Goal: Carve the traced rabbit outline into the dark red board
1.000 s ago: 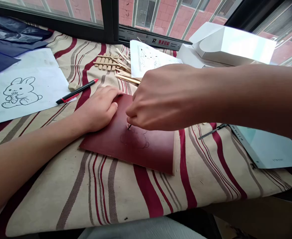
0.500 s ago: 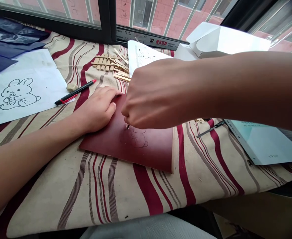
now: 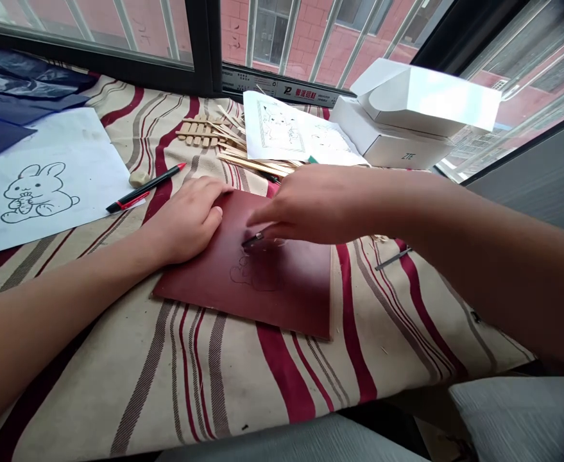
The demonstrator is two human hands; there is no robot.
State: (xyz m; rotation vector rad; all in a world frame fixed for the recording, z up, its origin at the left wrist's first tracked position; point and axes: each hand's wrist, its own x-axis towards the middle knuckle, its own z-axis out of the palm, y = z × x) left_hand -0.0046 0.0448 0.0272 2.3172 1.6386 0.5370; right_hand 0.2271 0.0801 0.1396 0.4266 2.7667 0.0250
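Observation:
A dark red board [image 3: 301,314] lies on the striped cloth, with the thin outline of a rabbit [image 3: 247,273] on its surface. My left hand [image 3: 192,215] rests on the board's upper left edge, fingers extended and pressing down. Over the board's middle, my right hand [image 3: 301,202] grips a slim carving tool [image 3: 253,239]. Its dark metal tip points left, at or just above the upper part of the outline. Most of the tool is hidden by the hand, and a shadow covers part of the drawing.
To the left lie a paper rabbit drawing [image 3: 41,192], a black-and-red pen [image 3: 144,189], a small eraser [image 3: 138,179] and dark blue sheets [image 3: 22,90]. Wooden sticks [image 3: 243,160], printed papers [image 3: 286,131] and a white box [image 3: 397,144] sit near the window. A thin dark tool [image 3: 392,258] lies right.
My right hand has turned and opened its wrist angle, with the forearm lower; the tool and rabbit outline show more. The left hand stays on the board. The view has shifted slightly.

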